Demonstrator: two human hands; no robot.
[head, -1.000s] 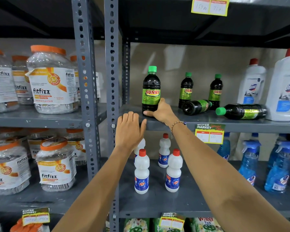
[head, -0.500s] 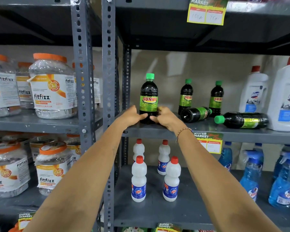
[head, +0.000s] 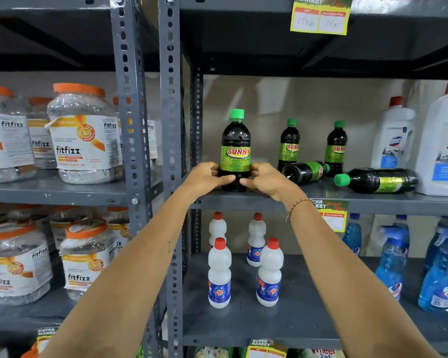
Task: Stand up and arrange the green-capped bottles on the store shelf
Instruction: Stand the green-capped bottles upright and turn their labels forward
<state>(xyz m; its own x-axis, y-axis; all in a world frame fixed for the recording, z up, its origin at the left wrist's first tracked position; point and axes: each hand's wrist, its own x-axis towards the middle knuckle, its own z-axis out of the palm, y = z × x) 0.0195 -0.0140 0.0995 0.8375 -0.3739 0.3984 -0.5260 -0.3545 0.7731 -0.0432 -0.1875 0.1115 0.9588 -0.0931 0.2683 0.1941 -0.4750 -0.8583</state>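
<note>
- The grey shelf rack (head: 373, 202) fills my view, its middle board running from 9 o'clock across to 3 o'clock.
- At 9 o'clock, on the neighbouring rack, stand big clear jars (head: 84, 135) with orange lids.
- At 3 o'clock two large white jugs (head: 442, 148) with red caps stand upright on the middle board.
- At 4 o'clock, on the board below, blue spray bottles (head: 440, 275) stand in a group.
- At 6 o'clock small white bottles (head: 219, 275) with red caps stand on that lower board.
- My left hand (head: 207, 177) and right hand (head: 267, 179) wrap the base of the front bottle (head: 235, 151) from either side; it stands upright near the board's front edge, at the centre of my view.
- At 2 o'clock two back bottles (head: 289, 146) stand upright near the wall.
- Just in front of them one fallen bottle (head: 305, 171) lies with its bottom towards me.
- Beside the jugs, a second fallen bottle (head: 378, 180) lies with its green cap pointing to 9 o'clock.
- A bead bracelet (head: 296, 206) circles my right wrist.
</note>
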